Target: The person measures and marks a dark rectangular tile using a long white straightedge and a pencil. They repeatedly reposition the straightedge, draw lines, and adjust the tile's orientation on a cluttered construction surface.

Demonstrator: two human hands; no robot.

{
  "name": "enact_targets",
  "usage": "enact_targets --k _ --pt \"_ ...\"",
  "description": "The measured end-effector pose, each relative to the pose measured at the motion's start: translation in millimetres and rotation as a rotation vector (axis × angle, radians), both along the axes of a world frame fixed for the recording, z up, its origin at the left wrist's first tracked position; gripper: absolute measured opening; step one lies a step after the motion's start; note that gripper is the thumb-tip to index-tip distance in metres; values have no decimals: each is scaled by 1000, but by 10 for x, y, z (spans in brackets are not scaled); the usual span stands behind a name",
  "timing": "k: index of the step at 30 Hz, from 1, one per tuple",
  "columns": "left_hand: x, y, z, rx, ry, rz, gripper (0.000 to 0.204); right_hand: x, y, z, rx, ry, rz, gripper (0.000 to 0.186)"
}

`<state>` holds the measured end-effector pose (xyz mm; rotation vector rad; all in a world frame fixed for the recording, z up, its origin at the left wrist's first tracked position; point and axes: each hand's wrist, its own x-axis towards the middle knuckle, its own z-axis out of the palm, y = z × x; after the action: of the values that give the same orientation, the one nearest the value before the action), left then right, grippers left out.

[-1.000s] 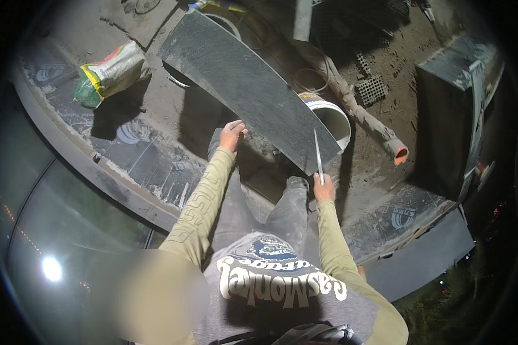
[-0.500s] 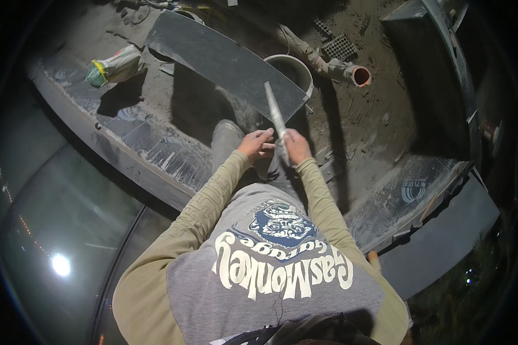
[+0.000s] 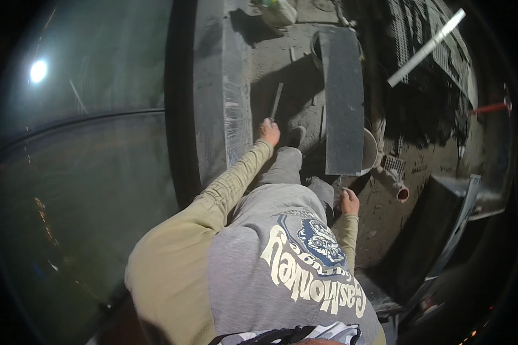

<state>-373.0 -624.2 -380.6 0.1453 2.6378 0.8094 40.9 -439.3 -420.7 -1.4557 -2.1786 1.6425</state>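
Note:
My left hand [image 3: 269, 131] is closed around the lower end of a narrow, light grey flat stick [image 3: 277, 101], which points up and away from me. That hand hangs over the shadowed floor between a smeared grey ledge and my leg. A long dark grey slab [image 3: 344, 103] lies across two buckets, a far bucket [image 3: 316, 48] and a near bucket [image 3: 370, 150]; both are partly hidden beneath it. Just short of the slab's near end is my right hand [image 3: 349, 202], its fingers loosely bent and apart, with nothing visible in them.
On the left runs a long grey ledge [image 3: 210, 103] beside large dark glass panes. A bag [image 3: 279, 12] stands at the far end. Right of the slab are an orange pipe end [image 3: 403, 194], perforated sheets, a pale strip [image 3: 427, 48] and a red-handled tool [image 3: 489, 108].
The stick has passed from my right hand to my left, which has moved left toward the ledge. My right hand has drawn back to the right. The view has turned.

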Motion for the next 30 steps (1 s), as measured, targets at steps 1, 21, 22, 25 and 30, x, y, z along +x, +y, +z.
enact_targets --k 1,21,22,25,30 --pt "-129 -201 29 -54 -46 126 37 58 48 129 -184 -127 -78 27" --pt "-1295 -2106 -635 -590 -188 342 42 -140 -466 1403 -204 -487 -307 28" --pt "-1253 -2116 -579 -557 -152 312 43 -93 -554 1433 -195 -483 -343 28" --pt "-1253 -2195 -606 -464 41 116 47 93 -835 1434 -220 -400 -511 28" --pt "-853 -1620 -430 -521 332 -337 53 948 -1607 754 -379 121 -922 24"
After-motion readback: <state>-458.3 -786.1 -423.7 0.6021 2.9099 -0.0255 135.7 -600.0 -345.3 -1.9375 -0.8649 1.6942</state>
